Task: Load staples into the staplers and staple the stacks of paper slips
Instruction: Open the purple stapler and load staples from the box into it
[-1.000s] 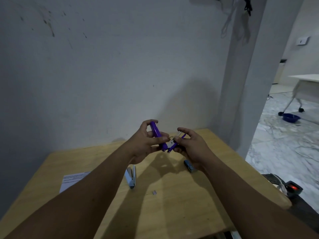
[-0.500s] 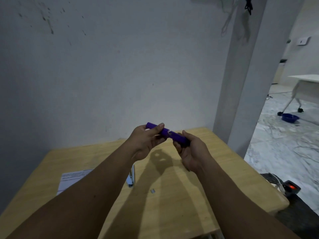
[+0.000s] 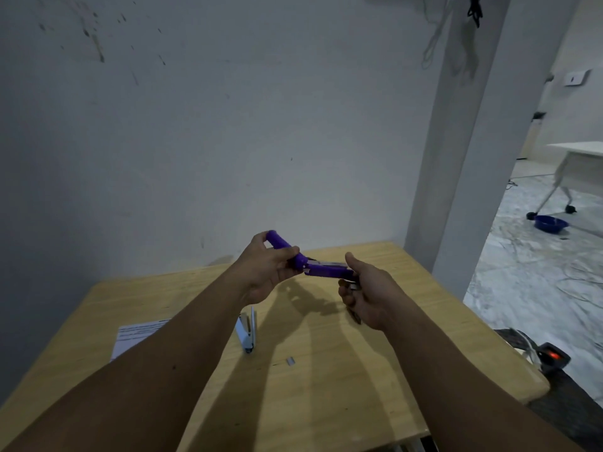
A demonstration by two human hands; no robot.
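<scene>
Purple plastic stapler, hinged open with its metal staple channel showing, held above the wooden table: left hand grips the rounded top arm, right hand pinches the base end. White stapler lies open beside printed paper slips, a small staple strip just right of it. Wall close behind; table's right edge meets open marble floor.

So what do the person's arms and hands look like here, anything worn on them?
Both forearms are bare as far back as the head view shows: no sleeves in frame. The left hand and right hand wear no gloves, and no watch, bracelet or ring shows on either wrist or on the visible fingers. The light is dim, so finer marks cannot be made out.
</scene>
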